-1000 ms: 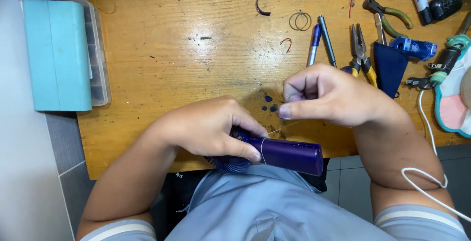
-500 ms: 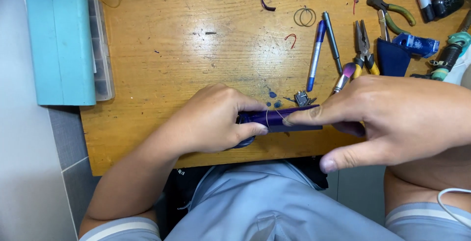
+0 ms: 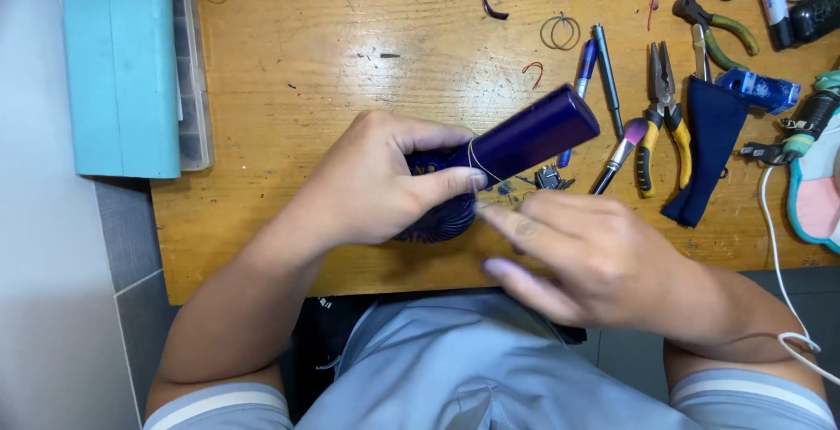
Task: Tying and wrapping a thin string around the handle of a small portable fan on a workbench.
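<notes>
Head view: left hand (image 3: 372, 181) around purple device (image 3: 525, 139).

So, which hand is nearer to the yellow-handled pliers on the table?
The right hand. It is just below and left of the yellow-handled pliers, not touching them. The left hand is farther left, gripping the purple device.

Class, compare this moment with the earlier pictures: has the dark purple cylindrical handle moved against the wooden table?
Yes. The dark purple cylindrical handle earlier lay level along the wooden table near edge; now it tilts up-right, toward the pens.
</notes>
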